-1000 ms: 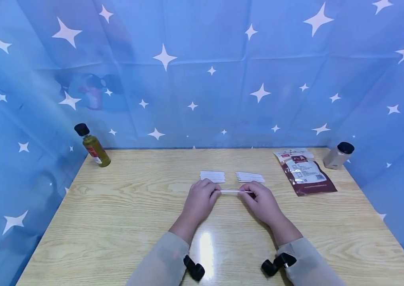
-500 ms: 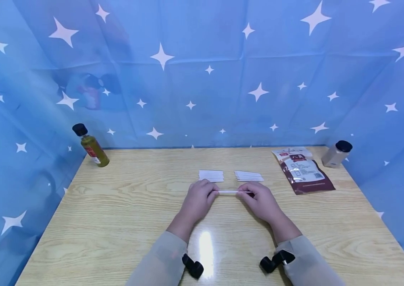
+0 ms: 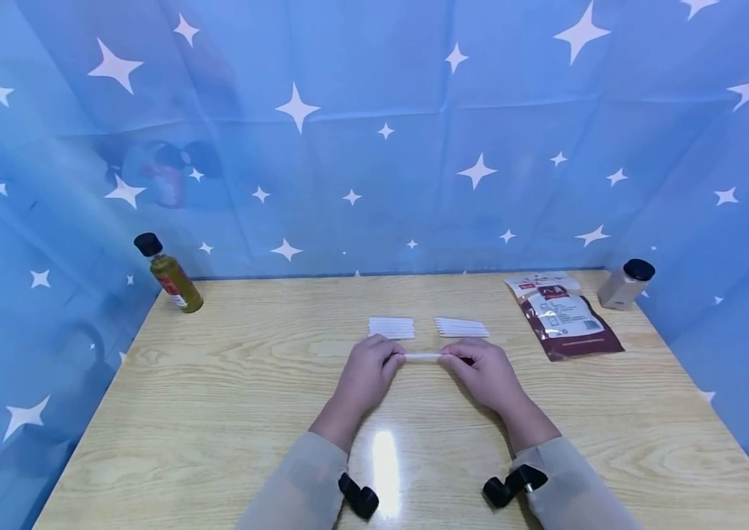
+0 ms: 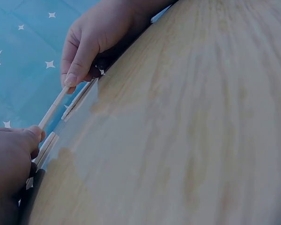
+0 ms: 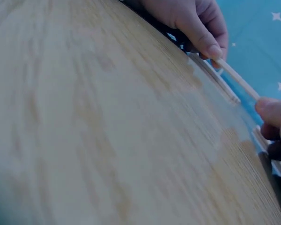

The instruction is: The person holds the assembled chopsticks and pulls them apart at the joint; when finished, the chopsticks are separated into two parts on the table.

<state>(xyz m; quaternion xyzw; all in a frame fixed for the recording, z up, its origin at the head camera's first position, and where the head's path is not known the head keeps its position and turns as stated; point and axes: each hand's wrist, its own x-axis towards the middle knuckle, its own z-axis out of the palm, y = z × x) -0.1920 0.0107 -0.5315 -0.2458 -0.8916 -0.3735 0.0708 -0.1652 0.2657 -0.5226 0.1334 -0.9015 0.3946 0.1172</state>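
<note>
A thin, pale straight stick [image 3: 422, 356] spans the gap between the two hands, held above the table. My left hand [image 3: 369, 372] pinches its left end between thumb and fingers. The other end is pinched by my right hand [image 3: 483, 374]. In the left wrist view the stick [image 4: 54, 110] looks plain and unbroken, its ends covered by fingertips. Just beyond the hands lie two flat rows of similar sticks: a left row [image 3: 391, 327] behind my left hand and a slightly fanned right row [image 3: 461, 327] behind my right.
Toward the back left of the wooden table [image 3: 235, 397] stands a bottle of yellow-green liquid [image 3: 176, 280] with a black cap. A maroon and white packet [image 3: 563, 318] lies at the back right, beside a black-lidded jar [image 3: 625, 287]. Behind the table hangs a blue star-patterned curtain [image 3: 361, 88].
Both hands keep their pinch on the stick, nearly still. The head view has shifted slightly; the rows of sticks, bottle, packet and jar stay where they were on the table.
</note>
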